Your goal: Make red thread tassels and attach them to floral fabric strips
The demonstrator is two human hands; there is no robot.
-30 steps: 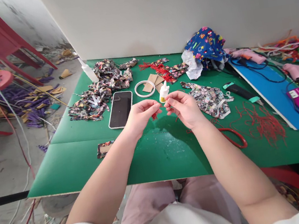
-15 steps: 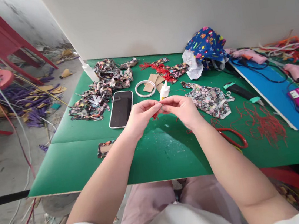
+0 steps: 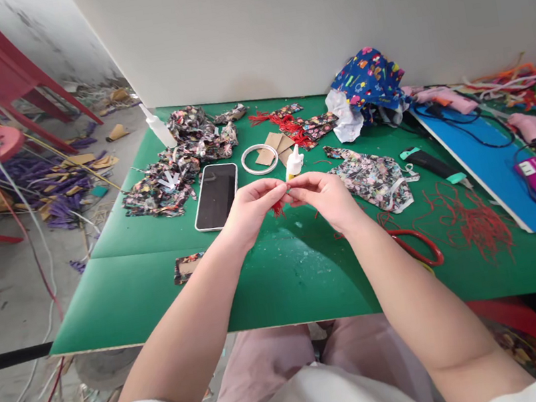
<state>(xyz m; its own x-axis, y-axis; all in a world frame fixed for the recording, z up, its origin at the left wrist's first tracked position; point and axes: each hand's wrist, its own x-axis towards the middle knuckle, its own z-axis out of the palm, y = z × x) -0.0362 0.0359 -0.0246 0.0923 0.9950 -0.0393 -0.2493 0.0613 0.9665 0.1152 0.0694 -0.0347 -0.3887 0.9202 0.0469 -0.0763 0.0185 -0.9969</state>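
Note:
My left hand and my right hand meet above the green table, thumbs and fingertips pinched together. A small red tassel hangs below the left fingertips; its upper part is hidden between the fingers of both hands. Just behind them stands a white glue bottle with a pointed tip. A phone with a dark screen lies beside my left hand. Near my right hand is a piece of floral fabric. Below my left forearm, partly covered, sits a small fabric-edged cardboard piece.
Red-handled scissors and loose red threads lie to the right. A utility knife rests by a blue board. Behind are a white ring, cardboard pieces and floral scraps. A second bottle stands back left.
My fingertips have shifted very slightly, and a little more of the red tassel shows below them. The things on the table have stayed put.

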